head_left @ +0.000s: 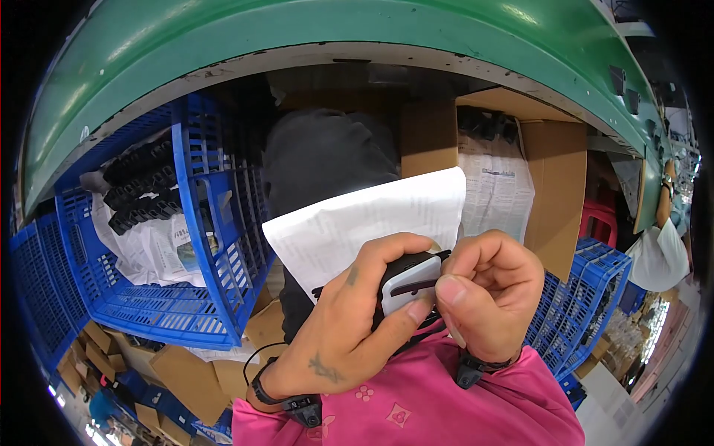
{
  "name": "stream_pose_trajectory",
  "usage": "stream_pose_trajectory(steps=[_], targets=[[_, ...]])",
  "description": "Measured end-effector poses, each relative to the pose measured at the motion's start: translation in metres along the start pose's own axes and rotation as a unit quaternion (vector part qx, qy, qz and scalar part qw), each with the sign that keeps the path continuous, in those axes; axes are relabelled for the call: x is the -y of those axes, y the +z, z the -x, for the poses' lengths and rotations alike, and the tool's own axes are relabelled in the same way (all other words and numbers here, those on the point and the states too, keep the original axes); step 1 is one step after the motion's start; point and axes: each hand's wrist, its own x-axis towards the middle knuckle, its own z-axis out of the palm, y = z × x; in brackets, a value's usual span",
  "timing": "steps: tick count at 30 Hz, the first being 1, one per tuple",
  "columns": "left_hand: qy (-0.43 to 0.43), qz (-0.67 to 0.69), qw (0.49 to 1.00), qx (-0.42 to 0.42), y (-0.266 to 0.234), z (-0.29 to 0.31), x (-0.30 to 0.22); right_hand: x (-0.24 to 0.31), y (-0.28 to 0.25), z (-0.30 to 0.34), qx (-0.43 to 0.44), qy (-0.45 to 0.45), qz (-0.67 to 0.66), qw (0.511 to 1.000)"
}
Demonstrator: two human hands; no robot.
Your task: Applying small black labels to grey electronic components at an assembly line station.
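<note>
My left hand is closed round a small rounded part with a silver-grey face, a dark slot across it and black edges. Its thumb presses on the lower side of the silver face, with the fingers curled behind. Close against the part's right end, my right hand has thumb and forefinger pinched together. What they grip, if anything, is too small to make out. A thin pale strip shows below the right thumb. Beneath and beyond both hands, a white paper sheet lies over my dark-trousered lap.
A blue plastic crate on the left holds rows of black parts on paper. To the right stands a cardboard box with newsprint and black parts inside. Blue crates are stacked further right. A green bench edge curves across the top.
</note>
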Motion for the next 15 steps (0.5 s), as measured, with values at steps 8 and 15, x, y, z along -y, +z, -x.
stream_pose_trajectory(steps=[8, 15], targets=[[0.009, -0.019, 1.000, 0.001, 0.0008, -0.0003, -0.0016, -0.0010, 0.0012, -0.0011, -0.003, -0.005, -0.008, 1.000], [-0.012, -0.011, 1.000, -0.003, 0.0009, 0.0000, -0.0007, -0.0021, 0.0009, -0.0008, -0.012, 0.004, -0.004, 1.000]])
